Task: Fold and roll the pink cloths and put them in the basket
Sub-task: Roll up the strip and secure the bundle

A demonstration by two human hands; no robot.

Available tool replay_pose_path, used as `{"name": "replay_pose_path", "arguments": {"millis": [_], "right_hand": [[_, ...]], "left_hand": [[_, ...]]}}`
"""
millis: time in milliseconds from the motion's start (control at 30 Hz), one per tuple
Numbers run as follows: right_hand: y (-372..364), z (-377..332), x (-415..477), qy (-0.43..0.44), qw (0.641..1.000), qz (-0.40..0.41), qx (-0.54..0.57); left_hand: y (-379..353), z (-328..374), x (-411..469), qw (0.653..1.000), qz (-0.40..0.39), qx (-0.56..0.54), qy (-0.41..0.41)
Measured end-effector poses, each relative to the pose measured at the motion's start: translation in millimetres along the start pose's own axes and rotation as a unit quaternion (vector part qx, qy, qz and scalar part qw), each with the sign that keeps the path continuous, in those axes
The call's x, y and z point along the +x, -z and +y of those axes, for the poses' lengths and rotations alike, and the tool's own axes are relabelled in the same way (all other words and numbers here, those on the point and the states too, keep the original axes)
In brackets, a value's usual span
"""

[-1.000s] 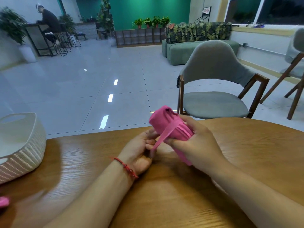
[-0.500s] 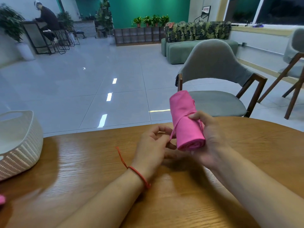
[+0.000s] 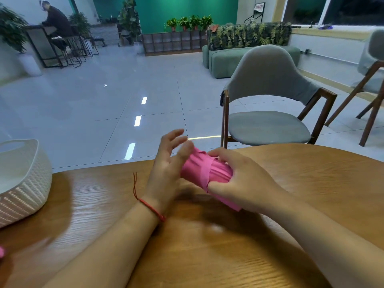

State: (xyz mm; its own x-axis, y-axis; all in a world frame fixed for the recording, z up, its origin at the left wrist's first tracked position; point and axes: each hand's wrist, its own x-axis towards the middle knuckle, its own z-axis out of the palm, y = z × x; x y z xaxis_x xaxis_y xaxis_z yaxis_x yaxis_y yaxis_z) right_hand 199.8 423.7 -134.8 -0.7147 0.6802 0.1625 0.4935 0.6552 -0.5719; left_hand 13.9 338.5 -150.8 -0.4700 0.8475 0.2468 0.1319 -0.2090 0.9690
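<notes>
This is looking like a lounge or café-style common room. A glossy tiled floor [image 3: 104,104] is stretching away. A green sofa [image 3: 226,59] is sitting at one o'clock, potted plants [image 3: 189,21] are lining a low shelf [image 3: 172,43] at twelve, and a person [image 3: 55,21] is sitting at a high counter [image 3: 39,44] with stools [image 3: 79,48] at ten.

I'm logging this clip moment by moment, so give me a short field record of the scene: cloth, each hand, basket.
cloth: pink cloth roll, banded round its middle, held over the table
left hand: fingers spread, palm against the roll's left end
right hand: grips the roll's right end
basket: white, at the table's left, apart from the roll
step left: roll not yet in the basket
</notes>
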Motion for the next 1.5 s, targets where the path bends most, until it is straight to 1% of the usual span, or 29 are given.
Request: {"name": "replay_pose_path", "arguments": {"millis": [33,67,133,233,367,467,600,700,733,767,800,833,867,900,967,1067,1100,1133,1200,1267,1300,1333,1400,1433,1500], "right_hand": [[0,0,0,0.023,0.998,-0.004,-0.052],[-1,-1,0,0.043,0.996,-0.008,-0.077],[-3,-1,0,0.056,0.995,-0.023,-0.083],[-8,-4,-4,0.046,0.994,-0.022,-0.100],[-14,-6,-7,0.039,0.994,0.002,-0.104],[-13,-6,-6,0.031,0.995,-0.010,-0.097],[-9,-6,0,0.019,0.997,-0.035,-0.065],[-2,-3,5,-0.017,0.995,-0.088,0.035],[0,0,5,-0.033,0.989,-0.108,0.100],[1,4,4,-0.048,0.972,-0.126,0.192],[1,8,2,-0.059,0.939,-0.142,0.308],[0,12,1,-0.069,0.890,-0.160,0.421],[-1,14,0,-0.073,0.844,-0.171,0.502],[-3,15,0,-0.068,0.818,-0.172,0.544],[-10,14,1,-0.056,0.801,-0.150,0.577],[-14,18,4,-0.080,0.790,-0.084,0.601],[-15,21,5,-0.077,0.800,-0.056,0.593],[-15,23,6,-0.066,0.816,-0.030,0.573],[-19,23,5,-0.044,0.858,0.023,0.511],[-23,19,3,-0.034,0.891,0.095,0.442],[-24,16,2,-0.036,0.896,0.130,0.424],[-24,12,1,-0.039,0.894,0.157,0.419],[-22,7,2,-0.062,0.881,0.189,0.430],[-22,7,3,-0.083,0.873,0.197,0.438],[-25,7,6,-0.127,0.850,0.187,0.476]], "left_hand": [[3,1,1,0.999,-0.036,0.025,-0.004],[5,1,1,0.997,-0.061,0.054,-0.003],[4,-1,-1,0.993,-0.067,0.095,0.005],[-2,-4,-6,0.994,-0.034,0.100,0.002],[-5,-3,-9,1.000,0.010,0.028,-0.010],[-8,-2,-11,0.997,0.062,0.016,-0.038],[-8,-3,-7,0.993,0.118,0.001,-0.027],[-8,-5,-8,0.990,0.138,-0.008,-0.032],[-8,-5,-8,0.989,0.146,-0.013,-0.035],[-7,-4,-9,0.987,0.158,-0.021,-0.032],[-6,-4,-8,0.983,0.177,-0.035,-0.026],[-4,-4,-6,0.978,0.201,-0.052,-0.018],[-1,-5,-4,0.972,0.225,-0.068,-0.012],[1,-6,-2,0.966,0.247,-0.080,-0.006],[3,-11,-1,0.960,0.264,-0.091,0.008],[5,-16,1,0.968,0.233,-0.088,0.040],[5,-17,3,0.972,0.220,-0.070,0.052],[5,-18,4,0.976,0.205,-0.047,0.064],[2,-16,4,0.981,0.167,-0.021,0.094],[-4,-13,0,0.984,0.109,-0.038,0.139],[-6,-13,-2,0.983,0.080,-0.052,0.156],[-8,-12,-4,0.983,0.058,-0.058,0.162],[-9,-13,-4,0.988,0.045,-0.048,0.138],[-10,-14,-4,0.991,0.054,-0.038,0.118],[-10,-16,-5,0.994,0.088,-0.010,0.070]]}}
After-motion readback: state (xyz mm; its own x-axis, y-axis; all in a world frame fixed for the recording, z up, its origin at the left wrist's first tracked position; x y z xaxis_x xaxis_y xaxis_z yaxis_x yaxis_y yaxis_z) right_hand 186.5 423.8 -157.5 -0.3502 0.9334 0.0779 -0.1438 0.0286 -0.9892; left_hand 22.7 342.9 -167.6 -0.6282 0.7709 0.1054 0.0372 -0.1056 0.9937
